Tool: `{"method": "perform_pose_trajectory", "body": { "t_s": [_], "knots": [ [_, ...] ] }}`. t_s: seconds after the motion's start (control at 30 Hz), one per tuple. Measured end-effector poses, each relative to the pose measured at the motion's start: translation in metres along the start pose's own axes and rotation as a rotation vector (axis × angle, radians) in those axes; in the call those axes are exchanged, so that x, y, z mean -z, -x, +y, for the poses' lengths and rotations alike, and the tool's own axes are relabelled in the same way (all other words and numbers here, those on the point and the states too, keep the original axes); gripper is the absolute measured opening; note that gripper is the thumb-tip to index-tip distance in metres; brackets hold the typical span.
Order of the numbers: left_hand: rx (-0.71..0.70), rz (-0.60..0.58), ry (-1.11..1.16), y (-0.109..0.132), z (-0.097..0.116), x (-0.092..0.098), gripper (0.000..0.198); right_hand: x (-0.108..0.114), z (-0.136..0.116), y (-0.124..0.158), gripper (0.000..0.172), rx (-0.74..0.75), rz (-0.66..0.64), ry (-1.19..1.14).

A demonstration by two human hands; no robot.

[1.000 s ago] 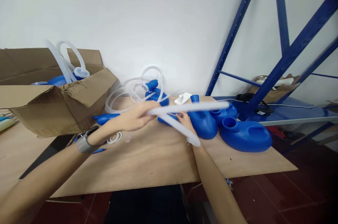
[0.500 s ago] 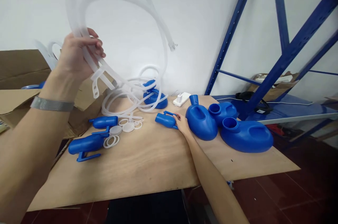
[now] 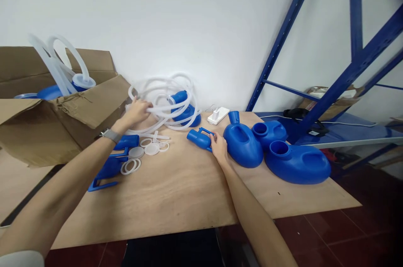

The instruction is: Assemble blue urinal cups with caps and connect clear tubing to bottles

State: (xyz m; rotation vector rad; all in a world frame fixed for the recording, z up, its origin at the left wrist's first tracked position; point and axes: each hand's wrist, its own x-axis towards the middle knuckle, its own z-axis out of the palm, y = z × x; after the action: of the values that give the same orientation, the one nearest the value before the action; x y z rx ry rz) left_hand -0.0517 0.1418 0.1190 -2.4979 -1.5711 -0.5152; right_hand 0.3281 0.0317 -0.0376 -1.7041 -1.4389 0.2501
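One carton (image 3: 34,132) holds tubes (image 3: 51,66); right hand (image 3: 219,146), blue part (image 3: 198,137).

The cardboard box (image 3: 37,137) is plain brown. Right of it, the coiled tubing (image 3: 160,109) and flat discs (image 3: 151,149) are translucent white, while the small handled bottle (image 3: 198,138) and, farther right, the large bottles (image 3: 244,151) are solid blue. Under the box, the tabletop (image 3: 176,200) is pale tan, faintly grained; behind it, the wall (image 3: 189,19) is plain white.

There are three blue bottles (image 3: 243,149) at right, three loose spouts (image 3: 198,139), two white discs (image 3: 151,149).
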Motion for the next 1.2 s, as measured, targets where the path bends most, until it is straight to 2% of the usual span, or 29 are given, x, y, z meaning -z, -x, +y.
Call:
{"method": "perform_pose_trajectory", "body": {
  "t_s": [0.07,0.17,0.3,0.43,0.53,0.63,0.7,0.83,0.9,0.97,1.03,1.13,1.17,1.2],
  "knots": [
    [0.04,-0.065,-0.013,0.012,-0.01,-0.027,0.024,0.0,-0.002,0.001,0.04,0.025,-0.016,0.004],
    [0.096,-0.101,-0.011,0.026,-0.026,-0.047,0.034,0.0,-0.004,0.001,0.036,0.065,-0.054,-0.005],
    [0.155,-0.147,-0.009,0.035,-0.041,-0.049,0.059,0.001,-0.005,0.002,0.038,0.05,-0.059,-0.012],
    [0.187,-0.165,-0.015,0.037,-0.045,-0.044,0.078,0.005,-0.008,0.004,0.049,0.032,0.038,0.011],
    [0.172,-0.143,-0.049,0.042,-0.035,-0.037,0.087,0.016,-0.015,0.007,0.049,0.126,0.059,0.127],
    [0.096,-0.083,-0.116,0.057,-0.012,-0.027,0.085,0.034,-0.022,0.011,0.043,0.145,-0.096,0.339],
    [0.051,-0.049,-0.161,0.075,0.007,-0.02,0.073,0.047,-0.027,0.017,0.036,0.124,-0.164,0.416],
    [0.03,-0.125,-0.219,0.119,0.041,-0.014,0.037,0.059,-0.052,0.033,0.03,0.219,-0.072,0.371],
    [0.029,-0.172,-0.252,0.138,0.051,-0.017,0.033,0.049,-0.074,0.041,0.028,0.327,-0.091,0.242],
    [0.008,-0.163,-0.279,0.152,0.058,-0.023,0.034,0.026,-0.097,0.049,0.022,0.412,-0.259,0.047],
    [-0.019,-0.118,-0.305,0.161,0.062,-0.031,0.036,-0.007,-0.116,0.056,0.02,0.455,-0.412,-0.055],
    [-0.055,-0.065,-0.334,0.167,0.064,-0.043,0.041,-0.056,-0.129,0.062,0.013,0.495,-0.447,-0.123],
    [-0.069,-0.052,-0.331,0.167,0.063,-0.047,0.043,-0.069,-0.13,0.063,0.009,0.496,-0.458,-0.165],
    [-0.082,-0.035,-0.32,0.168,0.062,-0.052,0.043,-0.079,-0.13,0.063,0.012,0.498,-0.462,-0.206]
  ]
}}
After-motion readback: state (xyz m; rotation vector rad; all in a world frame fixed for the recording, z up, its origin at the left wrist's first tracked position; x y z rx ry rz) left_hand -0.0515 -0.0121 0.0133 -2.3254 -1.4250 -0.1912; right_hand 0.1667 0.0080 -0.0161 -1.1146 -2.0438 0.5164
